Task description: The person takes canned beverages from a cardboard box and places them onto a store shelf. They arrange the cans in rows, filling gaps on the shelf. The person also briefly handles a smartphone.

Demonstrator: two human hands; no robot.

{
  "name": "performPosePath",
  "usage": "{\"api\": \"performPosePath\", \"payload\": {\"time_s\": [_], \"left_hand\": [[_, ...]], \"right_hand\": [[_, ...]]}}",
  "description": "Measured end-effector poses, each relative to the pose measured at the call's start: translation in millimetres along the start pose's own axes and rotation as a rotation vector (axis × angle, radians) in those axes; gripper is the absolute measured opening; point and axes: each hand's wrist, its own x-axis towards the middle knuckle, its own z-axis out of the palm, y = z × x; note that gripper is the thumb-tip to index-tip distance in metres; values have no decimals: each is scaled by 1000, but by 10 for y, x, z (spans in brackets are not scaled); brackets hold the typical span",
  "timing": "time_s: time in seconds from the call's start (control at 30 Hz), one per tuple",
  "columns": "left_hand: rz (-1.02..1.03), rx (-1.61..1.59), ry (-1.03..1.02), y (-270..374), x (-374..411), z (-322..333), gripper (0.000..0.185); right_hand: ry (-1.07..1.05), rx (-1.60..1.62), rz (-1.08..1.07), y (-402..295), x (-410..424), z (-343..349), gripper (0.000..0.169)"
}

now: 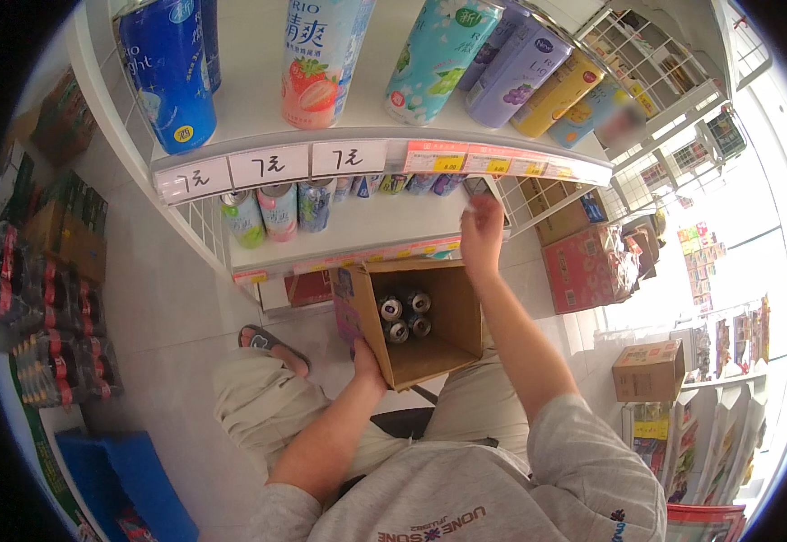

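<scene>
An open cardboard box [457, 305] is in front of me, between my knees and the shelf. Several drink cans [399, 330] stand inside it, silver lids up, towards its left side. My left hand [368, 367] grips the box's near left edge. Higher and to the right, my right hand [485, 227] is beside the right end of the lower shelf [386, 227], fingers curled. Blur hides whether anything is in those fingers. Just beyond them leans a dark, flat, phone-like object [478, 187]. Cans [278, 213] line the lower shelf's left and back.
The upper shelf [247, 101] overhangs the lower one and carries tall cans [176, 81] above price tags [268, 164]. White wire racks [678, 61] and a red carton [586, 267] are at right. Shrink-wrapped bottle packs [58, 305] and a blue bin [122, 484] flank the left.
</scene>
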Motion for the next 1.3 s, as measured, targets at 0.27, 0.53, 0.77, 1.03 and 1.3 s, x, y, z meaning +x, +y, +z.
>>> {"api": "performPosePath", "payload": {"time_s": [0.27, 0.53, 0.77, 1.03, 1.3], "left_hand": [[46, 25, -50, 29, -37, 45, 74], [-8, 2, 20, 57, -80, 134, 60], [-11, 12, 59, 59, -100, 105, 59], [12, 32, 22, -15, 54, 22, 77], [-37, -10, -126, 11, 229, -169, 80]], "right_hand": [[-654, -600, -194, -46, -1337, -88, 34], [-1026, -1133, 81, 745, -1447, 275, 36], [-1027, -1072, -45, 388, -1359, 124, 43], [-515, -527, 69, -478, -1043, -722, 65], [-149, 174, -78, -886, -651, -391, 56]]}}
